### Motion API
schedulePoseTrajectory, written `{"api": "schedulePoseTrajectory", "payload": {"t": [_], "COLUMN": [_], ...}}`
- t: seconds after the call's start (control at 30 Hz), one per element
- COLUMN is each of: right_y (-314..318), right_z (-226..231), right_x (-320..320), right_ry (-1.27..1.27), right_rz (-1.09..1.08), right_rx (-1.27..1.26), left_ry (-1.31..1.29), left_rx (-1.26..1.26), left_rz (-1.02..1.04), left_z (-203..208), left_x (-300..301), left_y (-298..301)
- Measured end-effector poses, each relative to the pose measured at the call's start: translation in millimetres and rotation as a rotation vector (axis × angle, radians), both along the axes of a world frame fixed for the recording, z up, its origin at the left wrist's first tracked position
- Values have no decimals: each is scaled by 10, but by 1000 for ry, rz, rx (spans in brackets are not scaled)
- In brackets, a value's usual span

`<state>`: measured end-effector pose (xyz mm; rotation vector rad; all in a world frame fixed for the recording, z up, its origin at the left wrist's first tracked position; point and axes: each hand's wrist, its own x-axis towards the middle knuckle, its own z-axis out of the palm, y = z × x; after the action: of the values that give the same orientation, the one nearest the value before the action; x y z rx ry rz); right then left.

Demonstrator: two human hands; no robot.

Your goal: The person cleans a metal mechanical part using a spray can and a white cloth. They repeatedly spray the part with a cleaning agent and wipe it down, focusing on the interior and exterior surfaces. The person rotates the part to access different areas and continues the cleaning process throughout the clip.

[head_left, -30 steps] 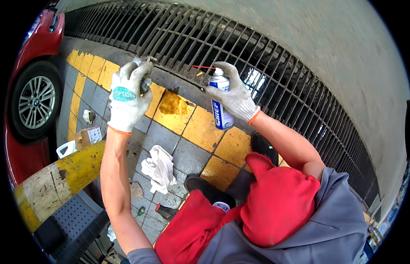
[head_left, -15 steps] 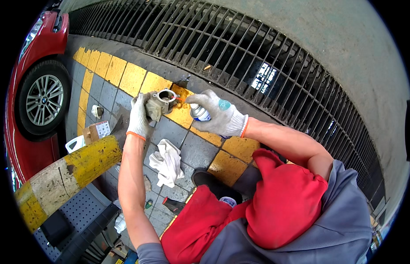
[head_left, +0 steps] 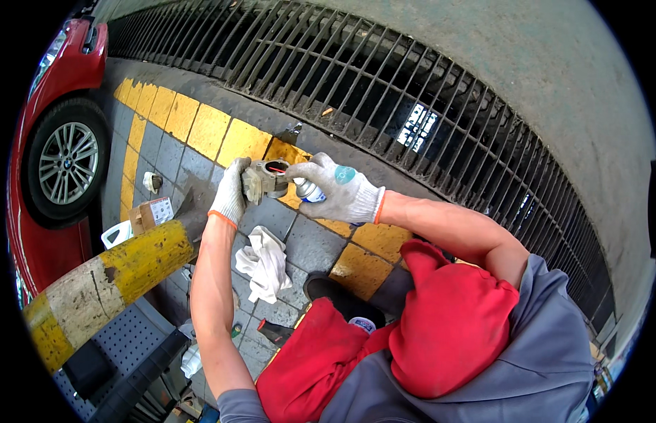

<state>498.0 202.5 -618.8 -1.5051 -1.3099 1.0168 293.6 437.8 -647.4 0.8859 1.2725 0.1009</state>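
Spray can (head_left: 310, 192): mid-body covered by right grip (head_left: 340, 190) | Red straw (head_left: 275, 169): tip indistinct at metal housing (head_left: 273, 185) | Left grip (head_left: 231, 192): fingers partly hidden by metal housing | White jug (head_left: 116, 233): lower part behind striped barrier (head_left: 143, 262) | Red car (head_left: 57, 243): cut off at left rim | Carton (head_left: 140, 220): print illegibly small

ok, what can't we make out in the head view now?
Spray can, middle of its body: head view, hidden by the right hand.
Metal part, left side: head view, covered by the left hand.
Red straw, whether it touches the opening's inner wall: head view, too small.
Red car, rest of its body: head view, cut off by the fisheye rim.
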Motion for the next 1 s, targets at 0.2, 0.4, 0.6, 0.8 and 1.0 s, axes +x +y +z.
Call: {"api": "schedulePoseTrajectory", "payload": {"t": [0.2, 0.4, 0.6, 0.8, 1.0], "right_y": [5, -10, -19, -30, -8], "right_z": [-35, -30, -39, -33, -15], "right_x": [-2, -6, -5, 14, 30], "right_ry": [-66, -78, -49, 7, 63], "right_rz": [5, 9, 13, -10, -8], "right_rx": [0, -17, -15, -57, -87], "left_ry": [6, 49, 66, 50, -9], "left_rx": [-12, 13, 43, 183, 349], "left_rz": [4, 0, 3, 8, -64], "left_z": [-32, 19, -33, -34, -64], "left_x": [47, 43, 14, 36, -6], "left_y": [-38, -60, -53, -105, -126]}}
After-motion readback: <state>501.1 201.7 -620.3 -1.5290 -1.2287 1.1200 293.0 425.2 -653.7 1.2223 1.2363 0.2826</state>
